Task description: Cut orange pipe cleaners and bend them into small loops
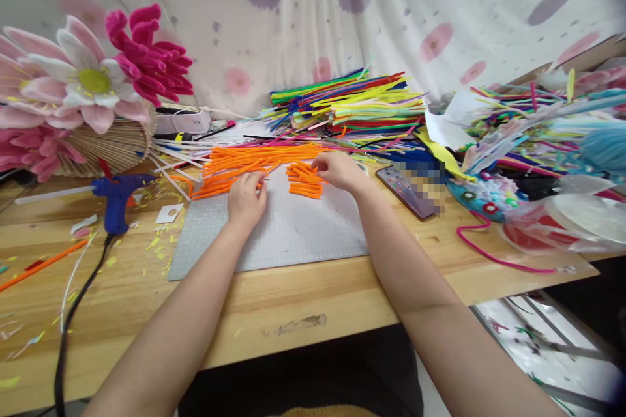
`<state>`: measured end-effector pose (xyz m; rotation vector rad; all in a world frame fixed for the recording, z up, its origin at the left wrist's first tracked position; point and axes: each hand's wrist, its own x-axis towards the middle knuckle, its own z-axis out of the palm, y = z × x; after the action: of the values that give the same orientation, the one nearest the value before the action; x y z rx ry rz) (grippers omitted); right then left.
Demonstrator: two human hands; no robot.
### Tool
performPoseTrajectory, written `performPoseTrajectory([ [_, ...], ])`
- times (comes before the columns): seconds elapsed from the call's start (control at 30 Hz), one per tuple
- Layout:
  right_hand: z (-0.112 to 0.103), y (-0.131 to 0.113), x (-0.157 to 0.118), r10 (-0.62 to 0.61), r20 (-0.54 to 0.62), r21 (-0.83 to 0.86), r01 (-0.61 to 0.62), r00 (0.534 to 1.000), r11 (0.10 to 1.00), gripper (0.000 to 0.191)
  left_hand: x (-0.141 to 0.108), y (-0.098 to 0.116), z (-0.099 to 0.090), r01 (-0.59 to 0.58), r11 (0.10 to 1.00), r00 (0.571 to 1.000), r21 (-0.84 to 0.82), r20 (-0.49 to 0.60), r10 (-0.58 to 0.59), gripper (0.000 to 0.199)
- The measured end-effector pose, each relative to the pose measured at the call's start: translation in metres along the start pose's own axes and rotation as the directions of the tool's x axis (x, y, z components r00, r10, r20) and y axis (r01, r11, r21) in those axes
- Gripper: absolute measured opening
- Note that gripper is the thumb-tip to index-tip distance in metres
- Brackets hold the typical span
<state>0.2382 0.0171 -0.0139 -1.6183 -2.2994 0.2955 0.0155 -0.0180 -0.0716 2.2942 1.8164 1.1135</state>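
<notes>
Long orange pipe cleaners [264, 155] lie in a wide bundle across the back of a grey cutting mat [298, 238]. A small pile of short orange pieces [305, 187] rests on the mat right of centre. My left hand [247, 201] is at the near edge of the long bundle, its fingers curled and pinched together by the stems; what they hold is too small to make out. My right hand [338, 171] reaches over the short pile's upper right, its fingertips together at the orange pieces, partly hiding what is between them.
A blue glue gun [116, 199] with a black cord stands at left, below felt flowers [92, 81]. Multicoloured pipe cleaners [352, 101] are heaped behind the mat. To the right are a phone [407, 192], a pink cord [489, 257] and a plastic-wrapped container [562, 221].
</notes>
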Motion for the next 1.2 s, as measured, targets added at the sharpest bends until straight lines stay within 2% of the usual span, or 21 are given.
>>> performPoseTrajectory([
  [0.1,-0.001,0.001,-0.001,-0.074,0.016,-0.123,0.075,0.997,0.990,0.029,-0.002,0.007,0.002,-0.012,1.000,0.999,-0.002,0.041,0.012,0.027],
  [0.17,-0.004,0.003,-0.002,-0.098,0.013,-0.113,0.099,0.995,0.989,0.031,-0.003,0.010,0.001,-0.009,1.000,0.998,0.001,0.057,0.009,0.028],
  [0.23,-0.010,0.007,-0.003,-0.087,-0.044,-0.071,0.084,0.995,0.994,0.032,-0.003,0.011,0.001,-0.003,1.000,0.998,0.003,0.067,0.002,0.029],
  [0.37,-0.019,0.010,-0.003,-0.037,-0.199,0.126,0.063,0.979,0.990,0.033,-0.004,0.011,0.003,0.041,0.999,0.995,-0.036,0.087,-0.038,0.031],
  [0.47,-0.011,0.003,0.001,-0.005,-0.240,0.387,0.101,0.971,0.917,0.030,-0.005,0.012,0.009,0.114,0.965,0.991,-0.238,0.089,-0.095,0.029],
  [0.53,0.002,-0.008,0.005,-0.012,-0.192,0.585,0.125,0.981,0.801,0.024,-0.005,0.014,0.014,0.213,0.846,0.977,-0.489,0.103,-0.187,0.026],
  [0.57,0.010,-0.014,0.006,-0.024,-0.154,0.677,0.124,0.988,0.725,0.022,-0.004,0.016,0.015,0.280,0.732,0.959,-0.622,0.138,-0.249,0.025],
  [0.63,0.027,-0.026,0.008,-0.042,-0.095,0.820,0.102,0.995,0.563,0.021,-0.003,0.020,0.016,0.403,0.428,0.898,-0.809,0.260,-0.355,0.027],
  [0.7,0.043,-0.036,0.007,-0.044,-0.058,0.898,0.071,0.997,0.435,0.023,-0.002,0.023,0.013,0.472,0.165,0.833,-0.866,0.376,-0.406,0.029],
  [0.73,0.050,-0.040,0.007,-0.047,-0.042,0.915,0.058,0.998,0.400,0.023,-0.002,0.025,0.010,0.485,0.085,0.809,-0.871,0.409,-0.422,0.029],
  [0.8,0.059,-0.046,0.005,-0.055,-0.034,0.927,0.051,0.998,0.372,0.023,-0.001,0.026,0.005,0.490,0.000,0.780,-0.872,0.438,-0.447,0.029],
  [0.87,0.064,-0.048,0.004,-0.069,-0.041,0.930,0.064,0.997,0.363,0.023,-0.001,0.026,0.001,0.491,-0.022,0.772,-0.871,0.447,-0.453,0.028],
  [0.93,0.064,-0.048,0.003,-0.091,-0.035,0.934,0.065,0.995,0.351,0.023,-0.001,0.025,-0.001,0.494,-0.005,0.777,-0.869,0.444,-0.446,0.028],
  [1.07,0.062,-0.046,0.001,-0.134,0.053,0.948,-0.007,0.990,0.319,0.025,0.000,0.026,0.000,0.501,0.086,0.783,-0.861,0.409,-0.468,0.024],
  [1.2,0.065,-0.041,0.002,-0.098,0.102,0.951,-0.068,0.990,0.302,0.028,0.000,0.028,0.000,0.479,0.160,0.807,-0.863,0.361,-0.467,0.021],
])
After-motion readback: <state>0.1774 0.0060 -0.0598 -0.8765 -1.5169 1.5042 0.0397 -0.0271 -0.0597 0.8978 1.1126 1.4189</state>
